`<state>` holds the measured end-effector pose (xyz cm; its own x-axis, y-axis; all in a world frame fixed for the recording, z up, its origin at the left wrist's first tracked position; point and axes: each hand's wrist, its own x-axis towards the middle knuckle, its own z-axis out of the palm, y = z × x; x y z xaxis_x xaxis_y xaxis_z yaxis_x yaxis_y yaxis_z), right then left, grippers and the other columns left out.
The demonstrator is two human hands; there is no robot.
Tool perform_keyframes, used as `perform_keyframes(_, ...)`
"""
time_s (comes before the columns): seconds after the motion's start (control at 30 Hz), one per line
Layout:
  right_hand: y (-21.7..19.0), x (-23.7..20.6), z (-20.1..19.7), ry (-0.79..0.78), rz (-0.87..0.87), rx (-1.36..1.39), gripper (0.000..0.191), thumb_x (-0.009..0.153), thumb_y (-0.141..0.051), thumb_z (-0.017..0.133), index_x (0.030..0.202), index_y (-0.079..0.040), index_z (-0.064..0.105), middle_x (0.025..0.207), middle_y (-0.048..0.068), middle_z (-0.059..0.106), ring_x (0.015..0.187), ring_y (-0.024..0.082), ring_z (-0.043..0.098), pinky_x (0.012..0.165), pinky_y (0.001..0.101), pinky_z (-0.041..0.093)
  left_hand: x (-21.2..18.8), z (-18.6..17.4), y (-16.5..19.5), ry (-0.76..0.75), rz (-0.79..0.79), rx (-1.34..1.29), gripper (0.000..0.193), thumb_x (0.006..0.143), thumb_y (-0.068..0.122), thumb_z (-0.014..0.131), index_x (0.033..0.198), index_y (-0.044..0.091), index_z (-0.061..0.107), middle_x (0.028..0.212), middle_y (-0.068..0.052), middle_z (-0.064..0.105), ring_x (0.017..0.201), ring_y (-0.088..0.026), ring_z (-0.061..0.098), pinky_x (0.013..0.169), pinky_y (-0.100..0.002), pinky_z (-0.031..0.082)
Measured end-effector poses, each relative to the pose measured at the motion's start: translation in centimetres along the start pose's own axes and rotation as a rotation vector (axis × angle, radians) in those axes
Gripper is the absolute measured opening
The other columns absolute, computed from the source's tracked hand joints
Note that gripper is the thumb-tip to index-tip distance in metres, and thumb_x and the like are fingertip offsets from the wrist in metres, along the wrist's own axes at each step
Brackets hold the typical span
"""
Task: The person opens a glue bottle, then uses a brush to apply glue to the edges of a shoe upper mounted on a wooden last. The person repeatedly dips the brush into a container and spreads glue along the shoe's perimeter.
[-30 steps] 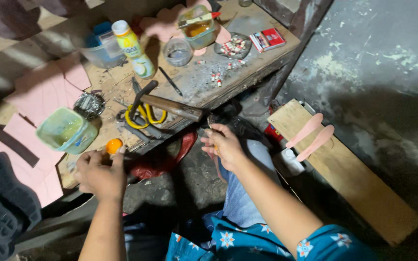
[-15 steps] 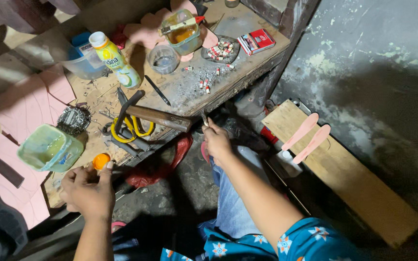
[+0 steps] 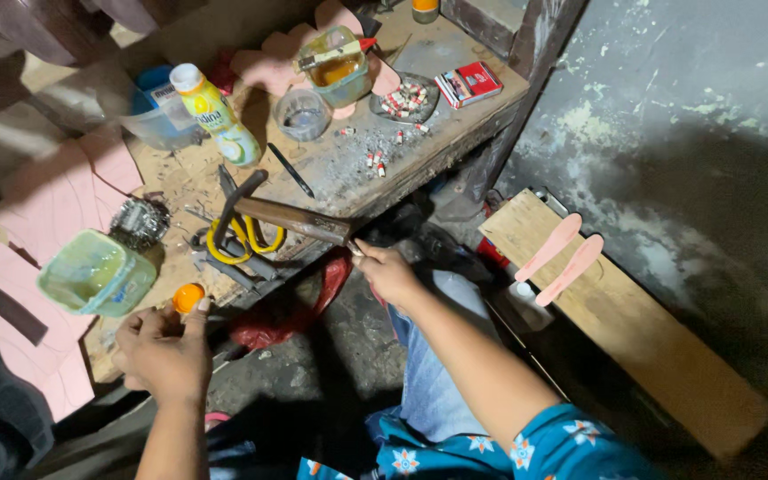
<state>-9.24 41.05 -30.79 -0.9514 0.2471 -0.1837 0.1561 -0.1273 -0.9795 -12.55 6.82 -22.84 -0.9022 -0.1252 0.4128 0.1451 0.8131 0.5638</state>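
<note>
Right hand point(image 3: 390, 273) has seemingly reached the hammer point(image 3: 300, 220).

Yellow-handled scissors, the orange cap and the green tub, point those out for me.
Yellow-handled scissors point(image 3: 240, 238), head view, on the yellow handle loops.
Orange cap point(image 3: 188, 296), head view, on its round top, at the left hand point(image 3: 164, 351) fingertips.
Green tub point(image 3: 98, 274), head view, on its open inside.

yellow-handled scissors point(image 3: 244, 236) | green tub point(image 3: 97, 273) | bottle point(image 3: 213, 116) | red packet point(image 3: 468, 84) | two pink strips point(image 3: 562, 256) on board point(image 3: 633, 338)
</note>
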Motion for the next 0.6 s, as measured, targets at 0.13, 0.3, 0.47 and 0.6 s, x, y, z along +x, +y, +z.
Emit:
perform_keyframes(0.13,0.7,1.0,-2.3,0.225,0.232,0.201,0.042,0.096,-0.017,0.065,0.138,-0.012,0.062,0.068,-0.007,0.055,0.049,0.005,0.04,0.041,0.0243,0.032,0.2,-0.1,0.2,-0.053,-0.085,-0.128,0.04,0.089,0.023,0.088,0.11,-0.005,0.069,0.128,-0.015,0.049,0.095,-0.024,0.06,0.085,-0.037,0.051)
perform_keyframes(0.3,3.0,2.3,-2.4,0.136,-0.148,0.022,0.044,0.103,-0.01,0.064,0.146,-0.007,0.056,0.114,-0.02,0.07,0.099,-0.01,0.064,0.086,0.0099,0.047,0.2,0.0,-0.1,-0.029,-0.067,-0.11,0.037,0.09,0.021,0.088,0.106,-0.007,0.07,0.127,-0.015,0.05,0.097,-0.024,0.059,0.086,-0.038,0.051)
perform_keyframes(0.47,3.2,2.8,-1.6,0.313,0.139,0.418,0.042,0.103,-0.022,0.063,0.133,0.004,0.048,0.065,-0.008,0.045,0.05,0.007,0.035,0.042,0.0264,0.027,0.3,0.1,0.0,-0.031,-0.074,-0.137,0.04,0.087,0.02,0.089,0.109,-0.007,0.07,0.126,-0.016,0.049,0.095,-0.025,0.059,0.084,-0.037,0.051)
perform_keyframes(0.6,1.6,2.3,-1.0,0.385,0.037,0.172,0.032,0.099,-0.018,0.06,0.128,-0.011,0.073,0.066,-0.011,0.048,0.053,0.001,0.038,0.046,0.022,0.033,0.3,-0.1,0.4,-0.03,-0.086,-0.173,0.043,0.085,0.023,0.088,0.111,-0.006,0.07,0.127,-0.015,0.049,0.096,-0.023,0.061,0.086,-0.037,0.052)
